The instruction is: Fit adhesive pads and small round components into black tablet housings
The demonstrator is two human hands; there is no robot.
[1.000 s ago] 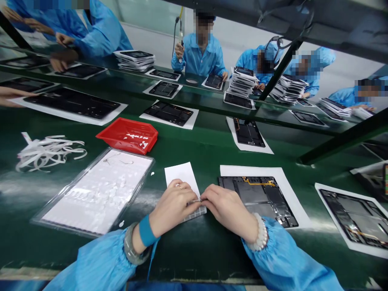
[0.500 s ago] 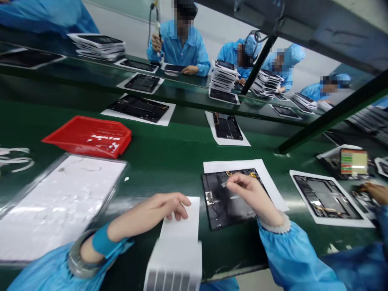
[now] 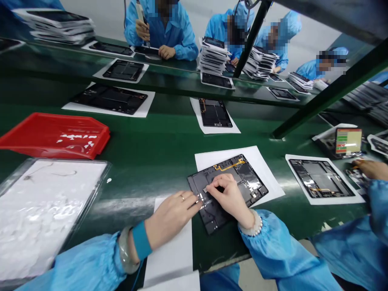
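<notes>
A black tablet housing (image 3: 251, 173) with an orange flex cable (image 3: 232, 165) lies tilted, partly on a white paper sheet (image 3: 269, 178), in front of me. My right hand (image 3: 227, 196) is over it, thumb and forefinger pinching a small grey sticker (image 3: 206, 189) close to the housing's surface. My left hand (image 3: 174, 216) reaches in from the left, fingers stretched out, their tips at the housing's left edge beside small metal parts. Under my left hand lies a folded white backing sheet (image 3: 172, 258); its front end bends up over the table edge.
A red tray (image 3: 54, 135) with white bits stands at left behind a clear-framed white board (image 3: 51, 214). Another tablet housing (image 3: 318, 178) lies right, near a small screen device (image 3: 348, 141) and a co-worker's hand (image 3: 371, 169). A green post (image 3: 303, 113) slants across the back right.
My right hand has left the backing sheet with the small grey sticker and moved over the housing. My left hand has shifted from the sheet to the housing's edge, and the housing has turned.
</notes>
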